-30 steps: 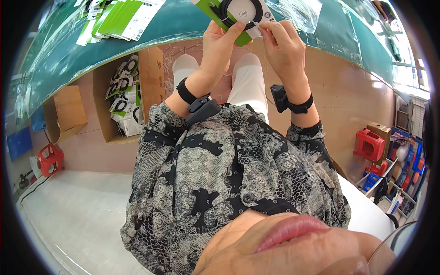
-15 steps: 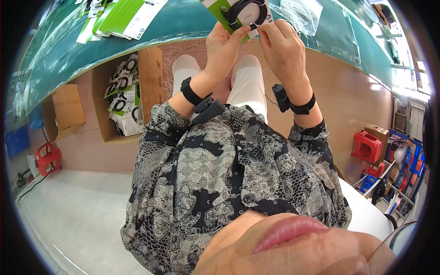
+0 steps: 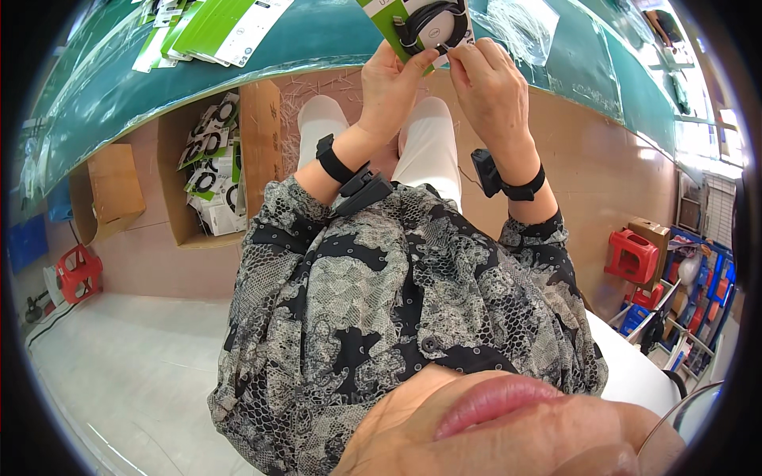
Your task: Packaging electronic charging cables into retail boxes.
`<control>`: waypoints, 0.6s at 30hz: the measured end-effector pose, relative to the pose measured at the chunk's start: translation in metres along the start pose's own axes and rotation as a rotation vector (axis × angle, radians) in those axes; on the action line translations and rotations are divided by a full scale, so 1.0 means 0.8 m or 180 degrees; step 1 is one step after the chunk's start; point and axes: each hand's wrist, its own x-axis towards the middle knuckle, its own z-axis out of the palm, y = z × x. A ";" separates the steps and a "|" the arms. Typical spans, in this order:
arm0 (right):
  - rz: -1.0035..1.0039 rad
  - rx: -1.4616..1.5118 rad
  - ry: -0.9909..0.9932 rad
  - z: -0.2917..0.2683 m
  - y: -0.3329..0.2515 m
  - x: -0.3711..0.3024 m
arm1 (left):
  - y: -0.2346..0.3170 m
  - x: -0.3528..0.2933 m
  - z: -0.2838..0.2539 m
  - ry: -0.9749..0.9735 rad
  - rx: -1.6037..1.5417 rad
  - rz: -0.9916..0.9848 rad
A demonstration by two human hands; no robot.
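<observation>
A green and white backing card [image 3: 386,22] with a coiled black cable [image 3: 459,28] on it is up at the table's near edge. My left hand [image 3: 389,89] grips the card's lower left, thumb on its front just below the coil. The fingers of my right hand [image 3: 494,91] are pinched together at the coil's lower right edge. Whatever they hold there is too small to make out. A round pale disc with a logo shows inside the coil.
Stacked green and white cards [image 3: 214,30] lie at the table's far left. A clear bag of thin white strands [image 3: 520,28] rests right of my hands. Below the table, an open carton [image 3: 178,202] holds several carded cables. Red stools [image 3: 631,255] stand at both sides.
The card and cable have shifted slightly right and tilted a little. Both hands keep nearly the same place and grip.
</observation>
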 end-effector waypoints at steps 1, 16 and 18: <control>-0.0004 0.0002 -0.0001 0.000 0.001 0.000 | 0.000 0.000 0.000 0.0004 0.0000 0.0003; 0.0014 0.0019 -0.0129 -0.004 0.001 0.000 | -0.001 -0.001 0.001 -0.0011 0.0272 0.0039; 0.0036 0.0036 -0.0139 -0.004 0.001 0.000 | -0.002 -0.001 0.006 0.0236 0.0084 0.0096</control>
